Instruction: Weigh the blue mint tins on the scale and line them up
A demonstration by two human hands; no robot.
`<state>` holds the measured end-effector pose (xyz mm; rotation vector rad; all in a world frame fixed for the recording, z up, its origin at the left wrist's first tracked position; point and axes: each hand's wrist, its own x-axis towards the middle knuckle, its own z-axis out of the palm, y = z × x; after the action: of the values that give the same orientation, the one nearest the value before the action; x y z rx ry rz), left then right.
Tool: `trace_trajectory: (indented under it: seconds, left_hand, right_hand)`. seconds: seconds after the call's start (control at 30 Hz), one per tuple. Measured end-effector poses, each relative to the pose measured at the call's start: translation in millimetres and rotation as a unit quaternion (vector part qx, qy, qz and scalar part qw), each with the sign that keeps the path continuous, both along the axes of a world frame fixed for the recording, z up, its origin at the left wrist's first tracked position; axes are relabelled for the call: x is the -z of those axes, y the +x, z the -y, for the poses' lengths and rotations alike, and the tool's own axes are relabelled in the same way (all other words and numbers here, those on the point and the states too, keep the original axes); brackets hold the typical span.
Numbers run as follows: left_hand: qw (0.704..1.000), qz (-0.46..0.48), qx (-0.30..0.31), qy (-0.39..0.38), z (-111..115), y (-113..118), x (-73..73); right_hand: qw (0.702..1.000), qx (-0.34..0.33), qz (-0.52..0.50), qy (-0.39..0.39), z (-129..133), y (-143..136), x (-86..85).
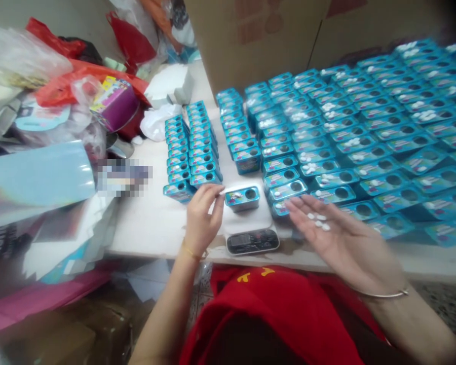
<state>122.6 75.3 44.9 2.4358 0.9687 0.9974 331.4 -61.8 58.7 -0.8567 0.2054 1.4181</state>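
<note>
A small blue tin (242, 198) with a dark round spot on its top stands on the white digital scale (252, 241). White tablets lie on the tin's top. My left hand (205, 215) is just left of this tin, thumb and forefinger brought close together; whether a tablet is between them is too small to make out. Palm up, my right hand (342, 243) carries several white tablets (319, 221) in its hollow, its fingers reaching toward the nearest tins on the right.
Rows of blue tins (393, 180) fill the table's right side, many with white tablets on top. Two narrower rows of tins (203, 157) stand left of the scale. Behind rises a cardboard box (258, 45). Plastic bags, a purple box (117, 106) and printed sheets crowd the left.
</note>
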Motion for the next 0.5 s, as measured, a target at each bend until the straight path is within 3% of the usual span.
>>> trace_trajectory:
  seconds: [0.23, 0.5]
  left_hand:
    - [1.000, -0.006, -0.008, 0.019, 1.4, -3.9, 7.9]
    - [0.997, -0.062, -0.008, 0.054, 12.6, 2.7, 21.6]
  right_hand:
    - [0.998, 0.013, 0.050, 0.019, 2.2, 10.9, 0.0]
    - [0.999, 0.015, 0.031, 0.019, 4.2, 6.8, 2.5]
